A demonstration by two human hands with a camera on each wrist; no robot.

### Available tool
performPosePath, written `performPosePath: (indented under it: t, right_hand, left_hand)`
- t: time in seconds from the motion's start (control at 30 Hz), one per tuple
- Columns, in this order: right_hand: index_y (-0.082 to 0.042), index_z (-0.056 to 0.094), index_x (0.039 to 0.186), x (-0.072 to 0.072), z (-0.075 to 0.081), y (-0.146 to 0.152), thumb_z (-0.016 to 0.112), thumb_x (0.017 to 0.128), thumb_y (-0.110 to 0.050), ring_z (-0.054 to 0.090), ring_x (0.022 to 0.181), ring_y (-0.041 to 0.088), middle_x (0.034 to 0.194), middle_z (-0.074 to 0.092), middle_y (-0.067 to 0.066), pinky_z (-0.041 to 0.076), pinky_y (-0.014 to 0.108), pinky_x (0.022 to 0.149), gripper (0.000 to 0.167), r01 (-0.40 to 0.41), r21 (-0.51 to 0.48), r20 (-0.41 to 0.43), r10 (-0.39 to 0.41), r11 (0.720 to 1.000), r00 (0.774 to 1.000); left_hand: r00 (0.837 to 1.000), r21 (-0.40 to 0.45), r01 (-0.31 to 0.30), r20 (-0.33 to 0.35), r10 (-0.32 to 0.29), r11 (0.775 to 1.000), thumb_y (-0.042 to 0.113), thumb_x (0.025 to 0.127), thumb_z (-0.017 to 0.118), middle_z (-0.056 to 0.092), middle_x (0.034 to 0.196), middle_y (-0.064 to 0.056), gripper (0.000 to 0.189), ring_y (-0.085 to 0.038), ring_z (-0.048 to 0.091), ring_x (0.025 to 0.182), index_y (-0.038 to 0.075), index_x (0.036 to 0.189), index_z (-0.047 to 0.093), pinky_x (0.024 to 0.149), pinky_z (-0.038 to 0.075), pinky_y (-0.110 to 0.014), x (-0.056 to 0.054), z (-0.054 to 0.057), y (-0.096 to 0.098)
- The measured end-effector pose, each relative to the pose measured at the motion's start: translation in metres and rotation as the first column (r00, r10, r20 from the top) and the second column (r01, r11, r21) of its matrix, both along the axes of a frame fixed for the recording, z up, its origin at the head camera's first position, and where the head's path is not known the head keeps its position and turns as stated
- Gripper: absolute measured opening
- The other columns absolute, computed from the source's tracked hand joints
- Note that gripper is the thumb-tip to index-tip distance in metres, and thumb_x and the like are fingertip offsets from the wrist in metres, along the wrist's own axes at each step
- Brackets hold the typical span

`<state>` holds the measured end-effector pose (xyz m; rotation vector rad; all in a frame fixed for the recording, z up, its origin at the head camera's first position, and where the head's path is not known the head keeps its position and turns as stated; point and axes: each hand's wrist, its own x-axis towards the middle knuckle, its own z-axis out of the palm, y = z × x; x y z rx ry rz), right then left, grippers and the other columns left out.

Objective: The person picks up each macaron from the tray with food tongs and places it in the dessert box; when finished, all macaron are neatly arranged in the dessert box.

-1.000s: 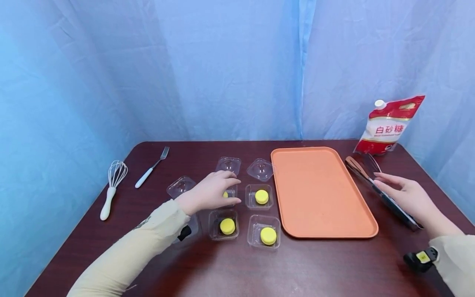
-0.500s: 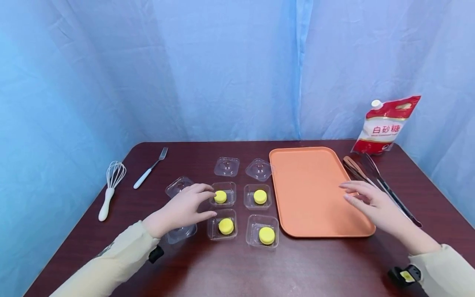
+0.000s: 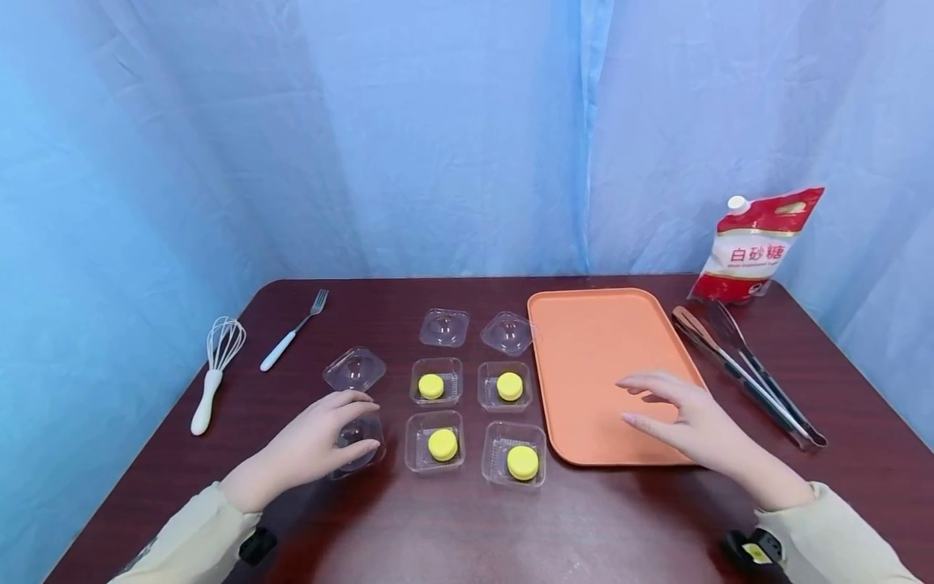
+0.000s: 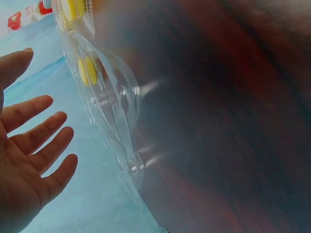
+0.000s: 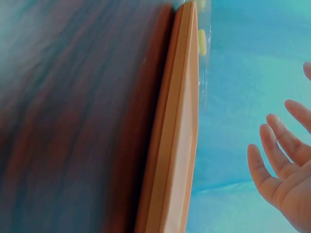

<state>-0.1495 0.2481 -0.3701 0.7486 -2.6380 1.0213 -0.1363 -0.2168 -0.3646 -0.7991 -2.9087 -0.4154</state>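
My left hand hovers with spread, relaxed fingers, overlapping a clear plastic lid in the head view. Behind it lies another clear domed lid. To its right stand several clear square boxes, each with a round yellow macaron-like piece inside. In the left wrist view, the left hand shows an empty palm beside the lids. My right hand is over the right part of an orange tray, fingers loosely bent and holding nothing. The right wrist view shows its fingers apart from the tray rim.
Right of the tray lie metal tongs with one brown and one black end. A red-and-white sugar pouch stands at the back right. A whisk and a fork lie on the left. Two more lids sit behind the boxes.
My left hand has drawn back leftward from the boxes, uncovering them. My right hand has moved left from beside the tongs to over the tray; the tongs now lie spread.
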Motion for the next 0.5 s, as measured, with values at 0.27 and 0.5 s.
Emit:
performPosePath:
  t: [0.27, 0.5]
  right_hand:
    - [-0.017, 0.066, 0.114, -0.002, -0.003, -0.021, 0.074, 0.082, -0.017, 0.058, 0.097, 0.007, 0.109, 0.066, -0.001, 0.051, 0.024, 0.081, 0.033, -0.071, 0.019, -0.027, 0.071, 0.997, 0.997]
    - [-0.019, 0.065, 0.115, -0.001, -0.005, -0.035, 0.072, 0.084, -0.025, 0.059, 0.098, 0.011, 0.110, 0.066, -0.001, 0.052, 0.030, 0.083, 0.032, -0.101, 0.035, 0.056, 0.099, 0.994, 0.994]
  left_hand:
    - [1.000, -0.004, -0.017, 0.019, 0.017, 1.000, 0.028, 0.079, 0.076, 0.062, 0.114, -0.005, 0.043, -0.021, 0.060, 0.105, 0.007, 0.115, 0.066, 0.090, 0.050, -0.041, 0.018, -0.001, -0.013]
    - [0.993, -0.007, 0.018, 0.114, -0.017, 1.000, 0.034, 0.082, 0.072, 0.064, 0.111, -0.004, 0.043, -0.018, 0.061, 0.100, 0.006, 0.115, 0.066, 0.087, 0.052, -0.040, 0.023, -0.003, -0.017]
